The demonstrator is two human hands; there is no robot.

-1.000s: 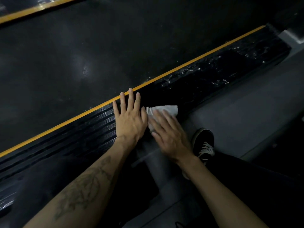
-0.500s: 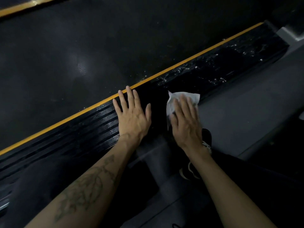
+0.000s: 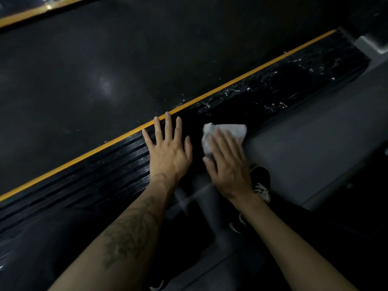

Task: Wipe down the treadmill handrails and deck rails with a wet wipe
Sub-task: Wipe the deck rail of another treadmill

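Your right hand (image 3: 228, 164) presses the crumpled white wet wipe (image 3: 224, 133) flat-fingered onto the ribbed black deck rail (image 3: 117, 164) at frame centre; your left hand (image 3: 168, 152) rests spread and empty beside it. The wipe could slip from under your fingers (nothing pinches it).

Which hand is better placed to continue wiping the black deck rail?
The right hand. It already presses the wet wipe flat onto the deck rail. The left hand rests open on the rail and holds nothing, probably only bracing.
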